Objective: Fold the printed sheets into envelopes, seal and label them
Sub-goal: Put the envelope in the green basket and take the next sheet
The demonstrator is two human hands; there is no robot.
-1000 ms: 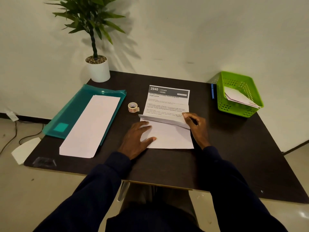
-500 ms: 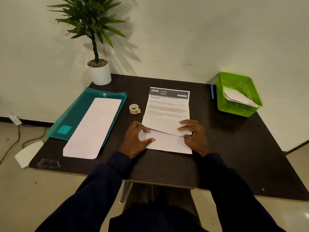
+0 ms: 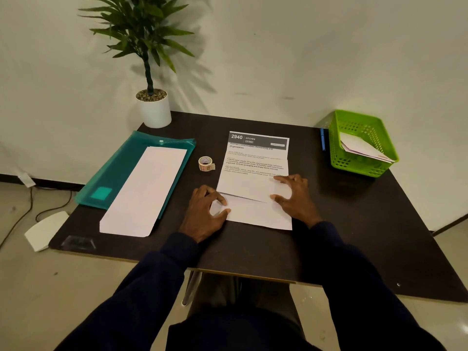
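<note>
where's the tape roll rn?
Head view: the tape roll sits on the table, between the teal folder and the printed sheet, just beyond the left hand.
</note>
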